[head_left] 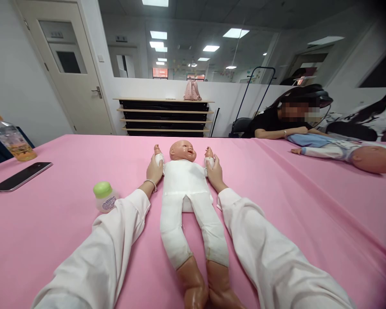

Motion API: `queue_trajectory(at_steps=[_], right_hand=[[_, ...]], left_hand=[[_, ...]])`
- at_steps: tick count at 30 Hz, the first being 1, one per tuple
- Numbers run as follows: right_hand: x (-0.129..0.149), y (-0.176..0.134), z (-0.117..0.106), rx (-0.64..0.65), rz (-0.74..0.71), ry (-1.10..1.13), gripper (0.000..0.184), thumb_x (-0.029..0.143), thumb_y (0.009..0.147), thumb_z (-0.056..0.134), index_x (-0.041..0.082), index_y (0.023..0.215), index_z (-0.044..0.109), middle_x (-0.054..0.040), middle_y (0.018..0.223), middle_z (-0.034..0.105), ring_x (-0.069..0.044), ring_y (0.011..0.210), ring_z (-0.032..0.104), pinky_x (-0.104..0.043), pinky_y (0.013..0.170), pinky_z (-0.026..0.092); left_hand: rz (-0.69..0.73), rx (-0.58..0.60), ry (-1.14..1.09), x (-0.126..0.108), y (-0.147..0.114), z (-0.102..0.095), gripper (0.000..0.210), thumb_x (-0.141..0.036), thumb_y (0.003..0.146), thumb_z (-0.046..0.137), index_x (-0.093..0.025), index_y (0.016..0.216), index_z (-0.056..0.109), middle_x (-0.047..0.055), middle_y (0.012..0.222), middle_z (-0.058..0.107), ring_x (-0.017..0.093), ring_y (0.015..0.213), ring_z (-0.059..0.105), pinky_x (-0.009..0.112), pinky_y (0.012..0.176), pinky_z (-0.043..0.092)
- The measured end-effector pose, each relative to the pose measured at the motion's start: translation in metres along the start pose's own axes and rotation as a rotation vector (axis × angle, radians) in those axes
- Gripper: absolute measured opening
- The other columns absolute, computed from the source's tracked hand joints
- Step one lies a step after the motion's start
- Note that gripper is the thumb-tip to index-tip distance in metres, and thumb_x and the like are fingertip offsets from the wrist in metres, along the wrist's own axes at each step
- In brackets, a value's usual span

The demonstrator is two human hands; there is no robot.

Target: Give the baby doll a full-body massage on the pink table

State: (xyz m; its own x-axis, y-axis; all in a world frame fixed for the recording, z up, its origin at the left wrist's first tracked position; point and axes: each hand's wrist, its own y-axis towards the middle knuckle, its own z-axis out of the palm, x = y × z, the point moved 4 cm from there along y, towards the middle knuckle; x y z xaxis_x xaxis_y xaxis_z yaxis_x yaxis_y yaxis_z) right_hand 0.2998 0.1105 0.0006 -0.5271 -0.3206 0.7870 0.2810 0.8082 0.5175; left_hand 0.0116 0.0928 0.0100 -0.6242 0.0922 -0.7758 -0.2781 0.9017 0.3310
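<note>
A baby doll point(187, 182) with a white cloth body lies on its back on the pink table cover point(141, 266), head away from me and bare feet toward me. My left hand point(155, 172), with a beaded bracelet at the wrist, is wrapped round the doll's arm on the left side. Round the doll's other arm, my right hand point(215, 174) is closed in the same way. Both doll arms point up beside its head, and the little doll hands stick out above my fingers. Beside my left forearm stands a small white jar point(105, 199) with a green lid.
A phone point(22, 176) and a bottle point(13, 139) of amber liquid are on the left of the table. At the right, another person point(276, 122) leans over a second clothed doll point(341, 152). A shelf unit point(165, 116) with a pink backpack point(192, 90) stands behind the table.
</note>
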Motion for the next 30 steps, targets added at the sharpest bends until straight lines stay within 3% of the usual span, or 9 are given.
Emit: queue_trajectory(at_steps=[6, 10, 14, 19, 25, 30], right_hand=[[0.031, -0.025, -0.014, -0.047, -0.088, -0.091, 0.073, 0.044, 0.084, 0.042, 0.01, 0.143, 0.018, -0.021, 0.138, 0.042, -0.032, 0.121, 0.049, -0.048, 0.096, 0.043], [0.037, -0.038, -0.023, -0.068, -0.124, -0.101, 0.072, 0.039, 0.082, 0.042, 0.01, 0.143, 0.016, -0.0188, 0.145, 0.034, -0.027, 0.132, 0.038, -0.043, 0.104, 0.038], [0.037, -0.05, -0.026, -0.033, -0.171, -0.045, 0.072, 0.033, 0.08, 0.048, 0.01, 0.141, 0.018, -0.0192, 0.145, 0.033, -0.025, 0.133, 0.036, -0.044, 0.107, 0.036], [0.047, -0.072, -0.031, 0.023, -0.227, 0.025, 0.071, 0.024, 0.077, 0.049, 0.006, 0.139, 0.021, -0.0212, 0.144, 0.034, -0.023, 0.134, 0.036, -0.042, 0.109, 0.033], [0.063, -0.097, -0.039, 0.127, -0.255, 0.037, 0.058, 0.022, 0.075, 0.049, 0.009, 0.131, 0.036, -0.0166, 0.138, 0.044, -0.021, 0.131, 0.04, -0.036, 0.111, 0.033], [0.062, -0.091, -0.037, 0.114, -0.225, -0.009, 0.064, 0.02, 0.076, 0.047, 0.01, 0.136, 0.03, -0.0172, 0.139, 0.041, -0.023, 0.132, 0.038, -0.042, 0.109, 0.034]], left_hand=[[-0.034, -0.107, -0.052, -0.006, -0.024, -0.019, 0.063, -0.041, 0.085, 0.046, -0.017, 0.14, 0.028, 0.015, 0.125, 0.056, 0.031, 0.101, 0.06, 0.038, 0.077, 0.045], [0.004, -0.15, -0.076, -0.006, -0.043, -0.031, 0.065, -0.041, 0.082, 0.051, -0.02, 0.139, 0.029, 0.013, 0.124, 0.057, 0.028, 0.1, 0.061, 0.035, 0.075, 0.046], [0.046, -0.139, -0.055, -0.004, -0.06, -0.04, 0.06, -0.034, 0.076, 0.058, -0.018, 0.131, 0.039, 0.012, 0.114, 0.062, 0.027, 0.097, 0.062, 0.035, 0.077, 0.047], [0.193, -0.057, -0.034, -0.005, -0.082, -0.05, 0.035, -0.022, 0.076, 0.053, -0.018, 0.111, 0.055, 0.008, 0.099, 0.067, 0.022, 0.09, 0.063, 0.03, 0.078, 0.047], [0.268, 0.004, -0.006, -0.008, -0.105, -0.06, 0.038, -0.014, 0.074, 0.048, -0.021, 0.111, 0.056, 0.004, 0.1, 0.067, 0.017, 0.088, 0.062, 0.026, 0.079, 0.047], [0.248, -0.005, -0.026, -0.012, -0.102, -0.057, 0.039, -0.017, 0.079, 0.047, -0.018, 0.118, 0.052, 0.007, 0.106, 0.066, 0.019, 0.093, 0.062, 0.029, 0.081, 0.047]])
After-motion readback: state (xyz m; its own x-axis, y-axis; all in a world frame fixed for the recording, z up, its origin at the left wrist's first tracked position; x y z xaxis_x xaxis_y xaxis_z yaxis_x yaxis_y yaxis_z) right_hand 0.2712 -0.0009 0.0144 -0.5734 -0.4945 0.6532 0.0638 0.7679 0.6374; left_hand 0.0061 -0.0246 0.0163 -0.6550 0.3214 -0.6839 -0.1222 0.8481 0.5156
